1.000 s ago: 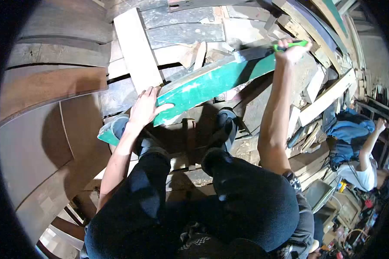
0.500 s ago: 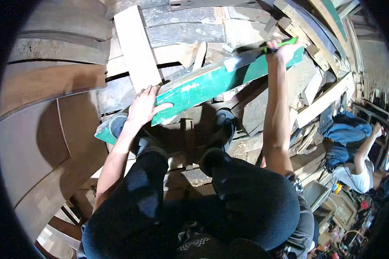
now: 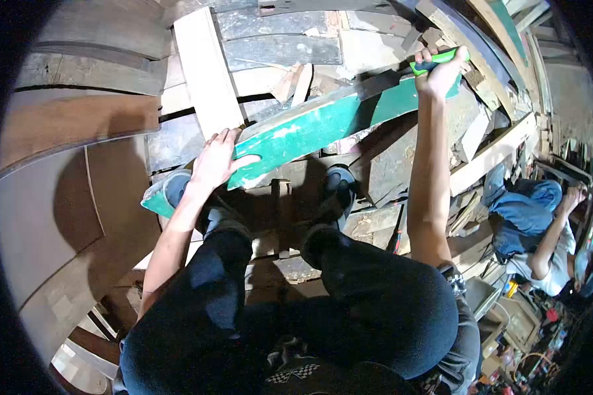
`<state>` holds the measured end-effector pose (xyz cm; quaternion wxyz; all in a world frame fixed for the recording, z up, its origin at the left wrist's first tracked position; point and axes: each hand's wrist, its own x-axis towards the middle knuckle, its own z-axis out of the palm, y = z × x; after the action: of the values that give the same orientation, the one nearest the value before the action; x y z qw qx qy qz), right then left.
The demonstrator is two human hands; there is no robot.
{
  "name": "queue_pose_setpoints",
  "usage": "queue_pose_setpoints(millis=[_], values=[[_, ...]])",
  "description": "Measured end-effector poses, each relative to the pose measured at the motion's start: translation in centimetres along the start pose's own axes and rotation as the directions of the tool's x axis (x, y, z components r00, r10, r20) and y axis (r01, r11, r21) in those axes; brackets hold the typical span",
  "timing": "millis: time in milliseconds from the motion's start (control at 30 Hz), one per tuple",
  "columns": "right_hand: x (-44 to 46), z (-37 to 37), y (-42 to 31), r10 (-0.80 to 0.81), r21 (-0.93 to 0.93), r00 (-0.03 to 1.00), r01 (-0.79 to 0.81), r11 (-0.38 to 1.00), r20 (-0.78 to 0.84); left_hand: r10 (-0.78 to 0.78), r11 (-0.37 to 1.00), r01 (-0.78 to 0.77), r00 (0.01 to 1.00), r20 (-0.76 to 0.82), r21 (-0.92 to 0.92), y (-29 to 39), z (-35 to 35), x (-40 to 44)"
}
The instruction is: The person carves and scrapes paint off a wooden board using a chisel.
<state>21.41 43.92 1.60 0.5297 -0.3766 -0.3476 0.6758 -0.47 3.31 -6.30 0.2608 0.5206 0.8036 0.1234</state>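
Note:
A long green-painted board (image 3: 310,131) with worn, scratched paint slants up from lower left to upper right in front of me. My left hand (image 3: 216,161) presses on its left part, the thumb stretched over the green face and the other fingers close together at the top edge. Wrapped round the green and black handle of a saw (image 3: 379,83) is my right hand (image 3: 441,71), near the board's right end. The dark blade reaches left from the handle and lies along the board's upper edge. My shoe touches the board's lower left end.
A pale plank (image 3: 209,76) lies beyond my left hand. Wooden scraps (image 3: 295,82) lie behind the green board, and more planks (image 3: 494,155) are piled on the right. Brown panels (image 3: 79,131) stand at the left. Another person in blue trousers (image 3: 524,204) sits at the right.
My right hand with the saw moved left along the board, then back to the right. My left hand stays on the board. The other person's arm has shifted slightly.

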Motion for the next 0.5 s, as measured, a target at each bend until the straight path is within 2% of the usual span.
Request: queue_pose_setpoints(millis=[33,100,167,200,233,300,367,433,500], values=[[-0.1,-0.3,0.0,0.031,0.063,0.997,-0.036,0.997,0.070,-0.007,1.000,0.007,1.000,-0.004,0.008,0.1,0.0,0.0],[-0.9,-0.4,0.5,0.021,0.083,0.998,-0.026,0.996,0.060,-0.018,1.000,0.018,1.000,0.016,-0.007,0.1,-0.2,0.0],[-0.5,-2.4,0.7,0.083,0.113,0.985,-0.101,0.988,0.149,0.008,1.000,-0.008,1.000,-0.017,0.005,0.1,-0.1,-0.1],[-0.6,-2.7,0.6,0.113,0.125,0.974,-0.139,0.982,0.198,-0.012,1.000,0.013,1.000,0.027,-0.013,0.1,-0.2,0.1],[-0.6,-2.9,0.6,0.090,0.104,0.979,-0.110,0.988,0.184,-0.003,1.000,0.003,1.000,0.012,-0.009,0.1,-0.1,0.2],[-0.4,-3.0,1.1,0.060,0.089,0.998,-0.060,0.994,0.001,0.013,1.000,-0.013,1.000,-0.014,0.005,0.1,0.0,0.0],[0.8,-4.4,1.3,0.023,0.122,0.998,-0.029,0.992,0.051,-0.001,1.000,0.001,1.000,0.007,0.000,0.1,-0.4,0.1],[-0.5,-3.6,0.9,0.026,0.121,0.999,-0.022,0.992,-0.032,-0.003,1.000,0.003,1.000,0.000,0.003,-0.2,0.2,0.0],[-1.5,-2.2,2.2,0.060,0.139,0.976,-0.031,0.990,-0.208,0.034,0.999,-0.033,0.999,-0.031,0.023,-0.6,0.8,0.0]])
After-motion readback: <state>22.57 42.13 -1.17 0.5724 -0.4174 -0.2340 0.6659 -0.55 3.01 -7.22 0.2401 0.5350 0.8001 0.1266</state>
